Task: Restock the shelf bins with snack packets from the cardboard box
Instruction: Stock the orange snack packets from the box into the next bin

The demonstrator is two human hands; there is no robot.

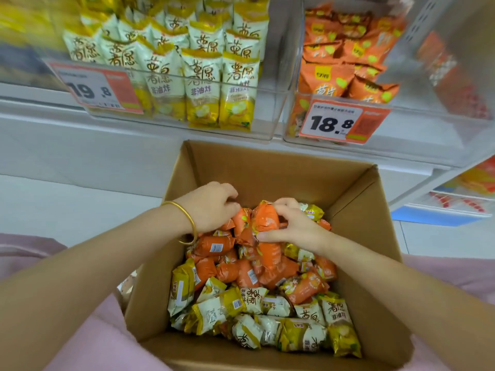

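Note:
An open cardboard box point(267, 167) stands on the floor below the shelf, holding several orange packets and yellow-white packets point(308, 333). Both my hands are inside it at the far end of the pile. My left hand point(211, 204), with a gold bangle on the wrist, curls its fingers round orange packets point(242, 220). My right hand point(292, 226) grips an orange packet point(265, 218) from the right, thumb underneath. Above, a clear bin point(267, 108) holds upright yellow-white packets point(203, 84). To its right, another clear bin point(292, 121) holds orange packets point(329, 73).
Price tags reading 19.8 point(96, 89) and 18.8 point(340, 121) hang on the bin fronts. A lower shelf with colourful goods point(463, 196) shows at the right. White floor point(67, 204) lies left of the box. Pink clothing point(101, 338) frames the bottom corners.

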